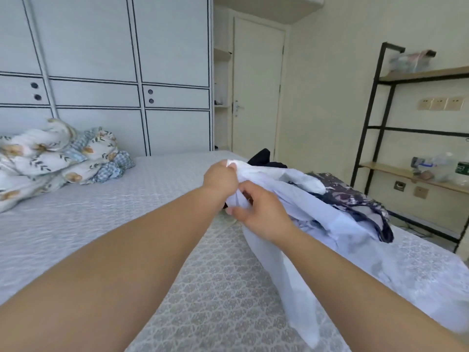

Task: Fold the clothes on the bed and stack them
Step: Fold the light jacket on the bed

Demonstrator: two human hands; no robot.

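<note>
A pale blue-white shirt (317, 224) lies crumpled on the right side of the bed (127, 219), trailing toward the near edge. My left hand (220, 179) grips a bunched edge of it, lifted off the mattress. Just below and to the right, my right hand (261, 214) pinches the same cloth. A dark navy patterned garment (355, 199) lies behind the shirt, and a black garment (264, 157) sits at the far end of the pile.
A rumpled floral and checked quilt (58, 158) is heaped at the far left of the bed. A black metal shelf rack (380, 128) stands along the right wall. Wardrobe doors (101, 72) and a closed room door (256, 85) are behind the bed.
</note>
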